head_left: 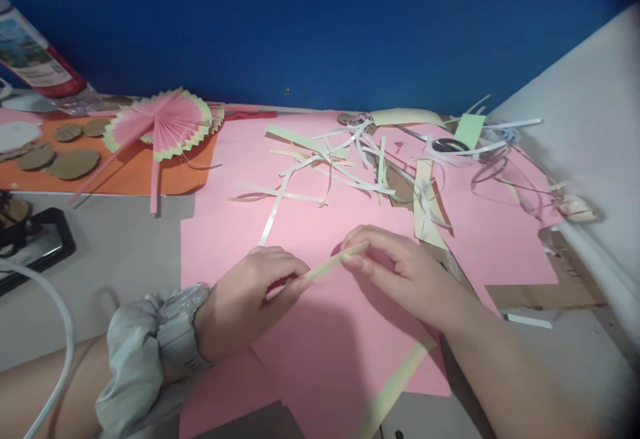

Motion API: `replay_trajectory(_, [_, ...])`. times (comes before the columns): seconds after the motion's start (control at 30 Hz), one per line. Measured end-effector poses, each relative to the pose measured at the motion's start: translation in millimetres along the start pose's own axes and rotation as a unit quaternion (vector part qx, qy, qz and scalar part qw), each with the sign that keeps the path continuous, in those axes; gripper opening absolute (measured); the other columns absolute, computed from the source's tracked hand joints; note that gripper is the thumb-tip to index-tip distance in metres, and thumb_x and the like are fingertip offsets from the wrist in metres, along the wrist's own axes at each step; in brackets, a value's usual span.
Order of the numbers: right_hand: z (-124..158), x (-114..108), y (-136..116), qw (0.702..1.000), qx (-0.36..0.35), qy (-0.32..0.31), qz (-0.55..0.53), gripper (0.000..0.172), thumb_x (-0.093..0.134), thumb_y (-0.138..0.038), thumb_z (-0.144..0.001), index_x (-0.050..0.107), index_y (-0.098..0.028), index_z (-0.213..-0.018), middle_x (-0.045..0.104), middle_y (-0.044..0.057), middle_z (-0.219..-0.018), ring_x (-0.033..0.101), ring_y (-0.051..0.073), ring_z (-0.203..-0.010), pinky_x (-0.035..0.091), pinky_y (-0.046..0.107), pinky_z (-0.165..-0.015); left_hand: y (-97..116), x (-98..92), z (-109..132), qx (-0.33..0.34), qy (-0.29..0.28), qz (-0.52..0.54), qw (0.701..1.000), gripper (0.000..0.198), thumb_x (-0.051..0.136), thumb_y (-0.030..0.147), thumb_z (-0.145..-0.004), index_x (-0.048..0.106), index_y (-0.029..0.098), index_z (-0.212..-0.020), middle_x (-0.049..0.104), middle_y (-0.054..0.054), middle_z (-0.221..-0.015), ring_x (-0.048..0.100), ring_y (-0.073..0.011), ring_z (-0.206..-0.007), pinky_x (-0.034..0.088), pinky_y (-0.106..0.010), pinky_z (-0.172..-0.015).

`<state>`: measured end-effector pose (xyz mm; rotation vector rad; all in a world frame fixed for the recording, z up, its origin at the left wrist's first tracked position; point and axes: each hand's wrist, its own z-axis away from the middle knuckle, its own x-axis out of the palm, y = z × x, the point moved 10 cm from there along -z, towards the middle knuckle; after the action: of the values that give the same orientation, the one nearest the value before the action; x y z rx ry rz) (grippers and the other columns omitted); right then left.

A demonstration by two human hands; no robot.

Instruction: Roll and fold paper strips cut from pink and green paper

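A narrow pale yellow-green paper strip (329, 264) is stretched between my hands, slanting up to the right. My left hand (255, 289) pinches its lower left end between thumb and fingers. Near the other end, my right hand (400, 272) grips the strip, thumb below and fingers curled over. Beneath both hands lie overlapping pink paper sheets (320, 352). Another yellow-green strip (395, 389) lies across the front edge of the pink paper, below my right forearm.
White and green paper scraps (325, 159) are scattered behind my hands. A pink pleated paper fan (160, 122) and cardboard discs (75, 163) lie on orange paper (195, 175) at left. A bottle (40, 55), phone (40, 245) and white cable (67, 332) are nearby. A blue wall (320, 32) stands behind.
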<state>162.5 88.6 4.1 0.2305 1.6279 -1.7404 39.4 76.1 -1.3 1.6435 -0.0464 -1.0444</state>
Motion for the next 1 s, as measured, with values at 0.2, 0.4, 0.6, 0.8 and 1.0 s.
replay_trajectory(0.2, [-1.3, -38.6, 14.9, 0.996, -0.011, 0.085, 0.011, 0.019, 0.051, -0.037, -0.089, 0.057, -0.022, -0.079, 0.061, 0.001, -0.086, 0.056, 0.018, -0.083, 0.042, 0.029, -0.077, -14.5, -4.5, -0.2, -0.067, 0.027, 0.036, 0.997, 0.020, 0.043, 0.028, -0.091, 0.061, 0.020, -0.087, 0.064, 0.000, -0.081, 0.057, -0.0124, -0.073, 0.043, -0.023, -0.066])
replay_trajectory(0.4, [-2.6, -56.9, 27.9, 0.991, 0.013, 0.136, -0.006, 0.020, 0.052, -0.039, -0.087, 0.057, -0.022, -0.078, 0.059, 0.001, -0.082, 0.055, 0.016, -0.076, 0.041, 0.027, -0.069, -19.8, -12.2, -0.3, -0.100, 0.067, 0.002, 0.993, 0.018, 0.045, 0.028, -0.089, 0.060, 0.020, -0.083, 0.058, 0.003, -0.066, 0.053, -0.0113, -0.061, 0.041, -0.023, -0.058])
replay_trajectory(0.6, [-1.6, -69.6, 45.9, 0.982, 0.057, 0.179, -0.032, 0.021, 0.055, -0.042, -0.085, 0.058, -0.022, -0.080, 0.056, -0.001, -0.074, 0.051, 0.015, -0.068, 0.038, 0.025, -0.061, -16.2, -18.4, -0.6, -0.089, 0.093, -0.008, 0.992, 0.021, 0.041, 0.030, -0.092, 0.059, 0.019, -0.086, 0.062, 0.001, -0.072, 0.057, -0.0139, -0.067, 0.044, -0.026, -0.065])
replay_trajectory(0.8, [3.3, -84.1, 64.1, 0.969, 0.101, 0.225, -0.010, 0.027, 0.052, -0.046, -0.085, 0.056, -0.020, -0.078, 0.047, -0.004, -0.064, 0.044, 0.013, -0.059, 0.033, 0.025, -0.055, -19.5, -28.3, 6.3, -0.084, 0.151, 0.056, 0.983, 0.021, 0.034, 0.026, -0.095, 0.048, 0.020, -0.081, 0.056, 0.000, -0.075, 0.055, -0.0142, -0.073, 0.044, -0.028, -0.070])
replay_trajectory(1.0, [-4.9, -42.8, 21.8, 0.994, 0.016, 0.106, -0.017, 0.021, 0.051, -0.039, -0.088, 0.059, -0.020, -0.082, 0.061, 0.001, -0.081, 0.055, 0.017, -0.078, 0.040, 0.027, -0.070, 2.6, -46.1, 23.3, 0.023, 0.278, -0.051, 0.959, 0.013, 0.047, 0.019, -0.088, 0.047, 0.020, -0.101, 0.053, -0.006, -0.099, 0.049, -0.0197, -0.098, 0.038, -0.036, -0.086])
